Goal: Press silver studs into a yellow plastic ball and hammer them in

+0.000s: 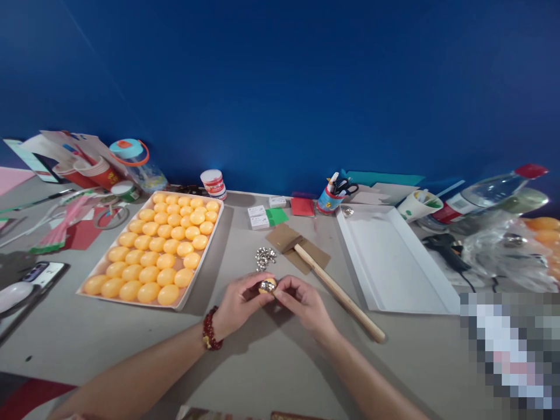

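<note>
Both of my hands meet at the middle of the grey table. My left hand (242, 300), with a red bead bracelet on its wrist, and my right hand (301, 303) pinch together on one small yellow ball (268, 286) that has a shiny silver piece on it. Just beyond the fingers lies a little heap of silver metal pieces (265, 258). A white tray (87, 287) filled with several rows of yellow balls (161, 245) sits to the left of my hands.
A wooden mallet (339, 294) lies on brown card to the right of my hands. Beyond it stands a shallow white tray (394, 262). A glue gun, bottles, cups, scissors in a pot, a white jar and paper scraps line the back and sides.
</note>
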`<state>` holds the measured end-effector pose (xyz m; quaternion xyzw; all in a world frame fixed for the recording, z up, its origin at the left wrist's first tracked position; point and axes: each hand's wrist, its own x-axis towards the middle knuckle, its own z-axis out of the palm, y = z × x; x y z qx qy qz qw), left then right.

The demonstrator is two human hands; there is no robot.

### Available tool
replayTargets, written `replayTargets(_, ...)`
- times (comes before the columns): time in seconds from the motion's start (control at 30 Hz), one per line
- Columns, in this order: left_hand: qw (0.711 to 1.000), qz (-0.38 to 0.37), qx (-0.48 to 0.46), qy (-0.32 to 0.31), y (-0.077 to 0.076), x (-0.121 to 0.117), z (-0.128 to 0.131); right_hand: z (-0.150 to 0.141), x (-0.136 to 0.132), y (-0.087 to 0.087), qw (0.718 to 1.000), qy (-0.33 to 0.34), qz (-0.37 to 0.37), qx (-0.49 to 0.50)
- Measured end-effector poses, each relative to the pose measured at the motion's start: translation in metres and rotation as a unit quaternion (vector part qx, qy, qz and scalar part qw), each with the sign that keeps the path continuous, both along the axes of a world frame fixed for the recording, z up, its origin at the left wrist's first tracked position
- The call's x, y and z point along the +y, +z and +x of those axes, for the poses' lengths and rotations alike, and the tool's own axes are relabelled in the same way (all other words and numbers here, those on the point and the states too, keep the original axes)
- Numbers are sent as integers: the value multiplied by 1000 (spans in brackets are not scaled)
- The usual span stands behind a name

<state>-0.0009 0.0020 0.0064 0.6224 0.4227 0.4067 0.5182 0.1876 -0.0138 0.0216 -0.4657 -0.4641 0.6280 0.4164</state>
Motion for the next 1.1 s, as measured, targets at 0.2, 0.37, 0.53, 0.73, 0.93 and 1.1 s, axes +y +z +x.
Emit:
replayTargets(0.2, 1000, 7, 3, 4, 1, 0, 0, -1, 0, -3, 1000, -1, 4, -2)
replayTargets(0.37, 1000, -4, 8, 5, 2, 0, 0, -3, -1, 0, 1000, -7, -1, -11)
replayTargets(0.53, 1000, -7, 8, 0, 2, 0, 1, -2, -1, 0, 999, -13, 9, -29)
replayTargets(0.73, 1000, -7, -5, 4, 2, 0, 1, -2, -1, -2, 1000, -15, -6, -4)
replayTargets(0.93, 999, -14, -36, -18, 0, -1, 0, -3, -2, 0, 1000, -16, -10, 6)
replayTargets(1.1, 998, -31, -43, -33, -1, -2, -1, -3, -4, 1, 999, -21, -31, 12)
